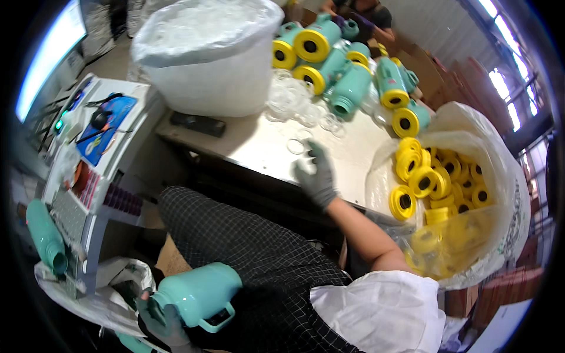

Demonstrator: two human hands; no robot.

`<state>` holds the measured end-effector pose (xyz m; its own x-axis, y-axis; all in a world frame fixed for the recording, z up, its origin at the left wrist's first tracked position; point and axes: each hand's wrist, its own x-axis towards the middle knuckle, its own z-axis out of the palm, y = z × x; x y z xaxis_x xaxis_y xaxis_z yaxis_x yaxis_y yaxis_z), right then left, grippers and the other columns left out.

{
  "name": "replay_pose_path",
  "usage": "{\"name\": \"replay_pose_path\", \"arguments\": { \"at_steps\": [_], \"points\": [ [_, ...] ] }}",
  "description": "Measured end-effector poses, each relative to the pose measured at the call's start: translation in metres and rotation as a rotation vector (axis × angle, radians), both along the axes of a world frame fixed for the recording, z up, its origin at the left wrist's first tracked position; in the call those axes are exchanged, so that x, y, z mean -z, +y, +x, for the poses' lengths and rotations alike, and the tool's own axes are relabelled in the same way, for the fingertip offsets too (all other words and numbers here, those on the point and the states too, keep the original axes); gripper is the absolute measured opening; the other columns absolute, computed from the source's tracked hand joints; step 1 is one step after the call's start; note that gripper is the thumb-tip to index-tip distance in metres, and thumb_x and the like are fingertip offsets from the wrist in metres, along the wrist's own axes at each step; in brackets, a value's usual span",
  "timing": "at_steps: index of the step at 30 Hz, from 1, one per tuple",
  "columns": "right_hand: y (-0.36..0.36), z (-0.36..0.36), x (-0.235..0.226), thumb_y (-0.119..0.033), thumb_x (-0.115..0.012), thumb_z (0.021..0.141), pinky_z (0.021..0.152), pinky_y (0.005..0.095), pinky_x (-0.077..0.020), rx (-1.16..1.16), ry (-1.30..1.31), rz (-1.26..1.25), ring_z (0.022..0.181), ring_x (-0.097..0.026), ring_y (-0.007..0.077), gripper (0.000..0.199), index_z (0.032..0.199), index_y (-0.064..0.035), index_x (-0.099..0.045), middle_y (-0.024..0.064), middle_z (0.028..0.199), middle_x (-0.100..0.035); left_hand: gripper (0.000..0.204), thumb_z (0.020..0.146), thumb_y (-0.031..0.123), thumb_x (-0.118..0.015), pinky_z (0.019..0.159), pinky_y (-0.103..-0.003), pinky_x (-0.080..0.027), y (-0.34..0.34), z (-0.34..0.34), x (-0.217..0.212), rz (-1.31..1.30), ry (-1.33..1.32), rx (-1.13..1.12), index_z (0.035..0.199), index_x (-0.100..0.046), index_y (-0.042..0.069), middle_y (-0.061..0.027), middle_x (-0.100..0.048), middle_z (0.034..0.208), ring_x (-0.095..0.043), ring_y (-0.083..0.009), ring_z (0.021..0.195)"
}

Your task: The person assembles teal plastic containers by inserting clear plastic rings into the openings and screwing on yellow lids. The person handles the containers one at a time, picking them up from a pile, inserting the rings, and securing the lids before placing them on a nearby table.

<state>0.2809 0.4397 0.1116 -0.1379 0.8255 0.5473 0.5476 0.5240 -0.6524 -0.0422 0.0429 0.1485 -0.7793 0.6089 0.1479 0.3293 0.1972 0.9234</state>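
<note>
left hand (168, 325) holding a green jug (203, 291), right hand (319, 181) over the worktop's (235, 144) front edge near a clear ring (289, 147), more jugs (352, 87) by its far edge

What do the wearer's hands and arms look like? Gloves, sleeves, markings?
Right hand: thin, close-fitting grey glove ending at the wrist; forearm bare up to a loose, plain white sleeve. Left hand: similar grey glove; its sleeve can't be made out. No cables or clear markings on either glove.
</note>
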Motion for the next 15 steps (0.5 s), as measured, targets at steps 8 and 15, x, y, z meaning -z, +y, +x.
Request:
{"name": "replay_pose_path", "arguments": {
  "at_steps": [8,15],
  "points": [
    [-0.053,0.273,0.006,-0.041,-0.071,0.087,0.091,0.0475,-0.0518,0.926,-1.076,-0.464,0.109,-0.064,0.0354,0.061,0.136,-0.0066,-0.06,0.0193,0.118,-0.062,0.056,0.097,0.026,-0.06,0.116,-0.047,-0.035,0.027,0.004,-0.037,-0.279,0.369,0.117,0.142,-0.048,-0.006,-0.0211,-0.05,0.142,-0.047,-0.0349,0.133],
    [-0.034,0.255,0.008,-0.026,-0.066,0.091,0.084,0.0488,-0.0516,0.726,-1.168,-0.383,0.104,-0.066,0.0314,0.041,0.131,-0.0197,-0.067,0.0114,0.106,-0.068,0.055,0.097,0.029,-0.06,0.113,-0.049,-0.036,0.026,0.001,-0.043,-0.299,0.267,0.105,0.139,-0.051,-0.004,-0.0202,-0.051,0.137,-0.048,-0.0357,0.13]
  ]
}}
